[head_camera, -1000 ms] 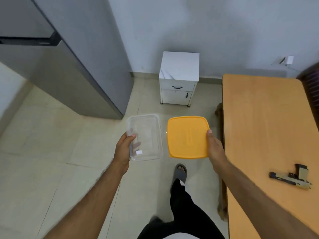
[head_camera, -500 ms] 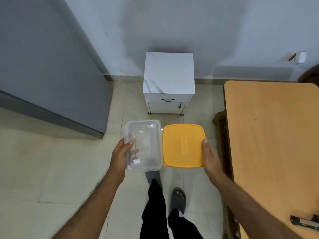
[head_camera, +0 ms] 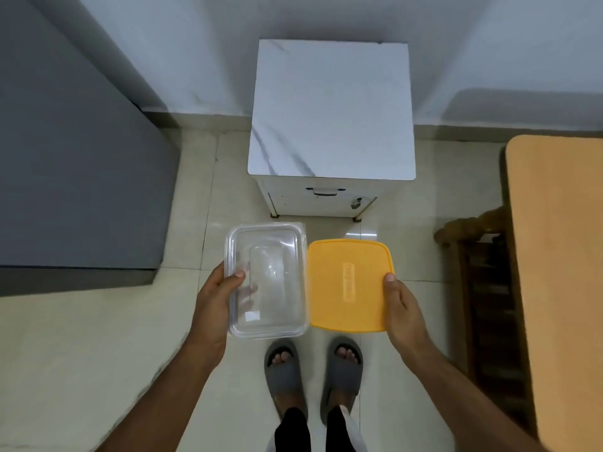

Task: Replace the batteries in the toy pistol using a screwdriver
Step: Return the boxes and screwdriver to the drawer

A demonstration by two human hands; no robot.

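Clear container (head_camera: pixel 267 282) gripped by left hand (head_camera: pixel 212 301); right hand (head_camera: pixel 403 308) grips yellow lid (head_camera: pixel 349 285); fingers hidden.

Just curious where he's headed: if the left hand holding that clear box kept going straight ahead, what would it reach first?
Probably the white cabinet. The left hand with the clear box points forward toward its front, slightly left of centre; depth is unclear, so it might narrowly pass its left side.

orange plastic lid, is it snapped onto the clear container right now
No, the right hand holds the orange plastic lid beside the clear plastic container, which the left hand grips.
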